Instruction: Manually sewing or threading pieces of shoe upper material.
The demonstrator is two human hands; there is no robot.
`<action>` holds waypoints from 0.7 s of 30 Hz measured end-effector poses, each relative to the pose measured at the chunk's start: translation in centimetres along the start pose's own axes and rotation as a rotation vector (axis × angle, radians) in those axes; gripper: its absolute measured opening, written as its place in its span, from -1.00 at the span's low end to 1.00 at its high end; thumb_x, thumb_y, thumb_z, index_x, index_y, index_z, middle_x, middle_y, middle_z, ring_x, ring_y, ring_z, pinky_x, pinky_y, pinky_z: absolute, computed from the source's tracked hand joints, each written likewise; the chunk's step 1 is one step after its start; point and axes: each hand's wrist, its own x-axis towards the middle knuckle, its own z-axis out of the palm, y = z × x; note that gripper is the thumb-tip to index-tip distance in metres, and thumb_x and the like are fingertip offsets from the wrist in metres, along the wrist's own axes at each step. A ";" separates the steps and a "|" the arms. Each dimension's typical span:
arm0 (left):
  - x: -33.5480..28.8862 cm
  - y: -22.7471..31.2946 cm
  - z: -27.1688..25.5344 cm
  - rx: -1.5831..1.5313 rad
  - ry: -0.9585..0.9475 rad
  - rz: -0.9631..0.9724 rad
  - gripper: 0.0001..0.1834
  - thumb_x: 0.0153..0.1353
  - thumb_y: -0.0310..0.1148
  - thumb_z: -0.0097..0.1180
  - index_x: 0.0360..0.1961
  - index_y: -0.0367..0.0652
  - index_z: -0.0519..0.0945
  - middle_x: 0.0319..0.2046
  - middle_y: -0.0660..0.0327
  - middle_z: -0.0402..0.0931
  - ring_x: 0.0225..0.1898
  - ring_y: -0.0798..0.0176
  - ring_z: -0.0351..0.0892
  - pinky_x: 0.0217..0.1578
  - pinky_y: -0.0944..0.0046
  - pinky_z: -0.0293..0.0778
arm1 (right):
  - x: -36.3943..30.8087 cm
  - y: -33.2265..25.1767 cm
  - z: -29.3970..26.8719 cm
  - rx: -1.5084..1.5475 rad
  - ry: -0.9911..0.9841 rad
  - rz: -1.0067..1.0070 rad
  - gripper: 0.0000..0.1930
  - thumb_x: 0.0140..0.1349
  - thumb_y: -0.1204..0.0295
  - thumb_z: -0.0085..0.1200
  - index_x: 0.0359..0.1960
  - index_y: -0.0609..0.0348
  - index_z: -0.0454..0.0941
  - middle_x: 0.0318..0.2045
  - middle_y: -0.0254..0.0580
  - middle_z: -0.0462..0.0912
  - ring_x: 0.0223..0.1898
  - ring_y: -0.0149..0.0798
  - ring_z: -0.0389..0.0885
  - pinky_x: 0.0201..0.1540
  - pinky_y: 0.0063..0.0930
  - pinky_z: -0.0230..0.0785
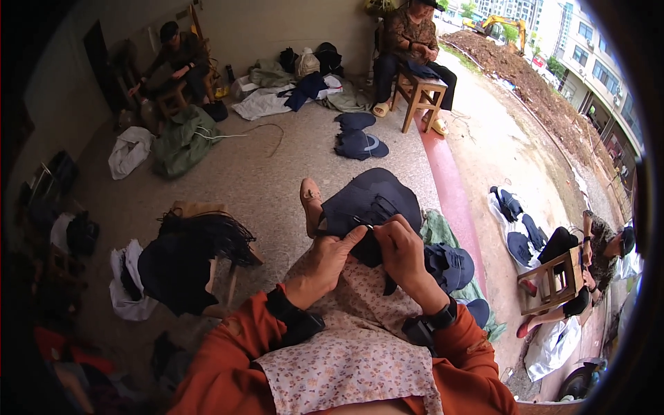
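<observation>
A dark navy cap [373, 194] lies over my lap, its brim toward the far side, with thin black cords across it. My left hand [319, 268] is closed at the cap's near edge, thumb and forefinger pinching. Close beside it, my right hand [404, 257] pinches the same edge. A small shiny bit shows between the fingertips, too small to name. Black material hangs down beneath the fingers. Under my hands lies a flowered apron [339, 346].
Left of me, a wooden bench [197, 207] carries black cords [207, 238] and dark cloth. Navy caps [448, 266] lie on green cloth at my right; other caps [361, 144] rest on the floor ahead. Several people sit working around, one on the far side behind a wooden stool [420, 86].
</observation>
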 end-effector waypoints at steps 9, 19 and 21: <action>-3.4 6.8 -2.9 0.761 0.125 0.014 -0.80 0.31 -0.32 0.24 -0.21 -0.27 0.65 -0.48 0.30 0.63 -0.64 0.52 0.49 -0.62 0.50 0.42 | 0.0 0.0 0.7 0.155 0.009 0.092 -0.94 0.26 0.57 0.12 -0.28 0.20 0.50 -0.35 -0.08 0.53 -0.35 0.04 0.62 -0.37 -0.25 0.42; -1.7 10.0 -1.1 1.249 -0.039 1.038 -0.66 0.13 -0.63 0.27 -0.03 -0.20 0.64 -0.21 0.16 0.57 -0.28 0.18 0.63 -0.29 0.30 0.55 | -0.5 0.0 1.0 0.051 0.042 0.024 -0.92 0.25 0.55 0.13 -0.26 0.14 0.51 -0.34 -0.14 0.53 -0.41 0.03 0.62 -0.44 -0.23 0.42; -0.7 9.7 -1.0 1.301 -0.084 1.033 -0.65 0.09 -0.65 0.28 -0.06 -0.23 0.64 -0.20 0.16 0.56 -0.21 0.10 0.66 -0.26 0.19 0.59 | -0.5 0.0 0.9 0.030 0.032 0.011 -0.92 0.25 0.55 0.13 -0.26 0.12 0.51 -0.34 -0.16 0.53 -0.42 0.02 0.63 -0.46 -0.23 0.42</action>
